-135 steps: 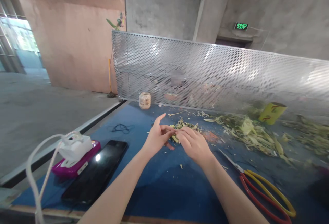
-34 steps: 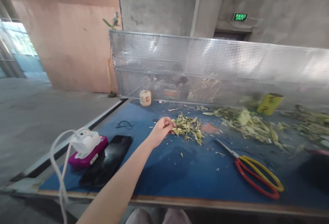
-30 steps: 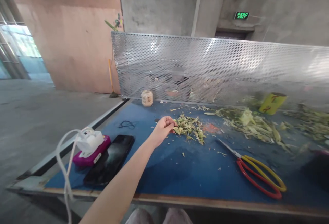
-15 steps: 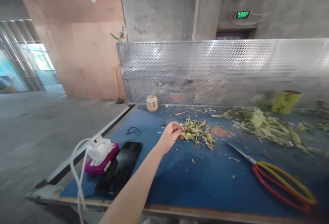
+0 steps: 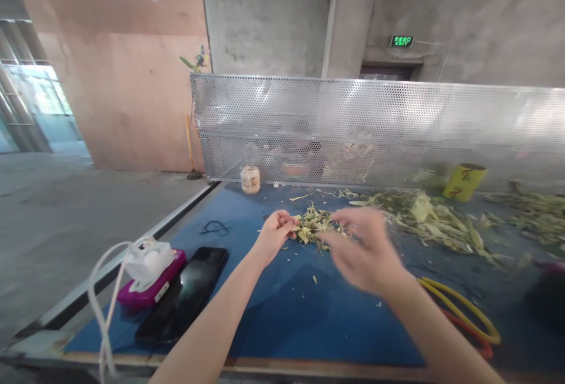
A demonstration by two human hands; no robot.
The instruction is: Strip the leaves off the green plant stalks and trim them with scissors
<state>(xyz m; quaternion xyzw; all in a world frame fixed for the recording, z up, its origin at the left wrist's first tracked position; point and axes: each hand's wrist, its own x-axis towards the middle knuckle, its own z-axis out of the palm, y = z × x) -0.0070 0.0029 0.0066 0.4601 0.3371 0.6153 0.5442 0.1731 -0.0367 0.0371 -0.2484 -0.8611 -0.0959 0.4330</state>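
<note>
A small heap of dried, yellow-green plant scraps (image 5: 314, 220) lies on the blue tabletop (image 5: 282, 313). My left hand (image 5: 274, 236) is at the heap's left edge, its fingertips pinched on some of the scraps. Over the right side of the heap is my right hand (image 5: 364, 249), smeared by motion. Its thumb and fingers are apart, and I see nothing between them. Long-handled scissors with one yellow handle (image 5: 468, 304) and one red handle (image 5: 472, 337) lie at the right. My right forearm hides their blades.
Left are a black phone (image 5: 183, 299), a purple power strip (image 5: 152, 290) with white plug and cable, and a thin black cord (image 5: 215, 228). A whitish jar (image 5: 250, 180), larger plant pile (image 5: 424, 219) and yellow can (image 5: 464, 183) stand before a perforated metal screen (image 5: 265, 102).
My right hand has come in from the right to the heap, its forearm now crossing the scissors. My left hand stays at the heap's left edge. The view has shifted slightly.
</note>
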